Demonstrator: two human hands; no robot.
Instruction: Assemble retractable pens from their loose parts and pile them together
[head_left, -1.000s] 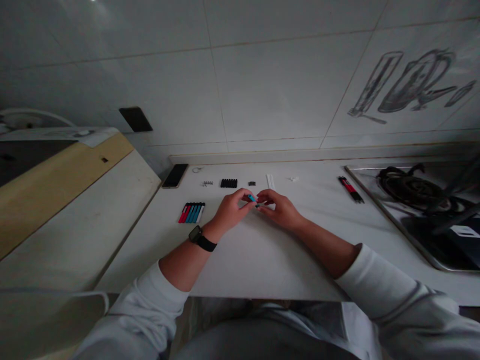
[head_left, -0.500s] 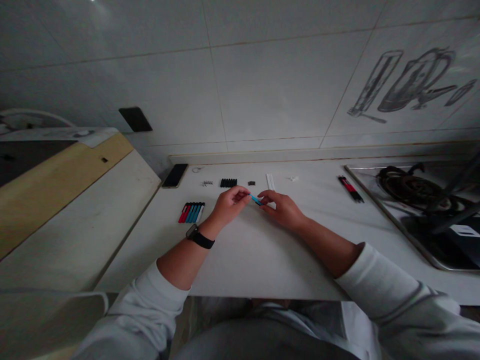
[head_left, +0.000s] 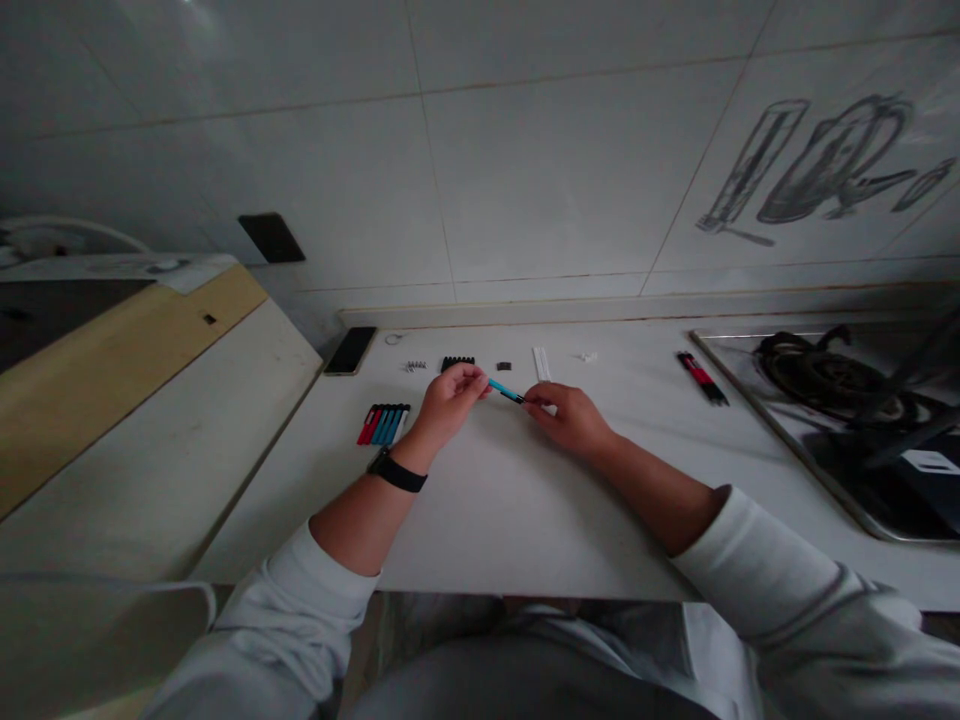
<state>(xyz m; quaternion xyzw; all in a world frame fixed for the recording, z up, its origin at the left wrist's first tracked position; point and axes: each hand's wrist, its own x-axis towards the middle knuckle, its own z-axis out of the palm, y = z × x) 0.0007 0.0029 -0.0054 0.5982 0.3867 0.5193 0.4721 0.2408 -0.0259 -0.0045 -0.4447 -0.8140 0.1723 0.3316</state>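
Observation:
Between my two hands a blue pen barrel (head_left: 505, 391) with a dark end is held slanting, just above the white counter. My left hand (head_left: 451, 398) pinches its upper left end with thumb and fingers. At the dark lower right end, the fingertips of my right hand (head_left: 564, 414) are closed on it. Beyond my hands stand a row of black pen parts (head_left: 457, 364), small springs (head_left: 415, 366), small dark pieces (head_left: 504, 366), thin white refills (head_left: 541, 364) and tiny white pieces (head_left: 588, 357). Left of my left hand lie several red, blue and white pen barrels (head_left: 385, 425).
A phone (head_left: 351, 351) lies at the counter's back left, with a clear ring (head_left: 393, 340) beside it. To the right are red and black pens (head_left: 703, 379) next to a metal-rimmed stove (head_left: 795, 455). A tiled wall closes the back.
My left hand has shifted slightly left and up, and more of the blue barrel shows between my hands. My right fingers have closed in at its dark end.

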